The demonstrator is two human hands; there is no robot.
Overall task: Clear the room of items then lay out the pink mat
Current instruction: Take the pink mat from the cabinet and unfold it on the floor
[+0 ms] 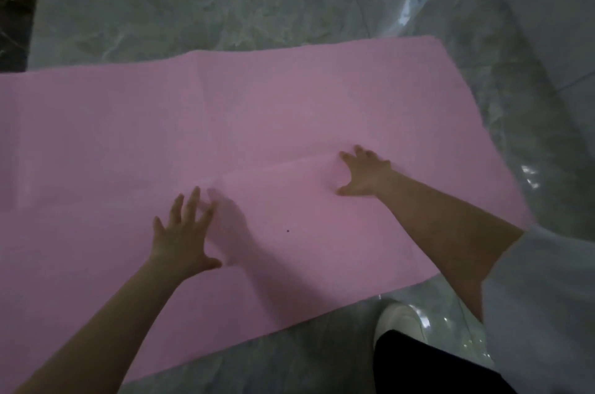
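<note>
The pink mat [264,110] lies spread over the grey marble floor, reaching from the left edge of the view to the right of centre. A raised fold line runs across it between my hands. My left hand [183,232] is over the mat near the middle, fingers spread and straight. My right hand [363,171] presses on the mat at the fold, its fingers splayed. Neither hand holds anything.
Glossy grey marble floor [225,1] surrounds the mat. A dark strip of floor [14,1] runs along the far left. A pale wall [553,7] rises at the right. My white shoe [399,316] and dark trouser leg stand by the mat's near edge.
</note>
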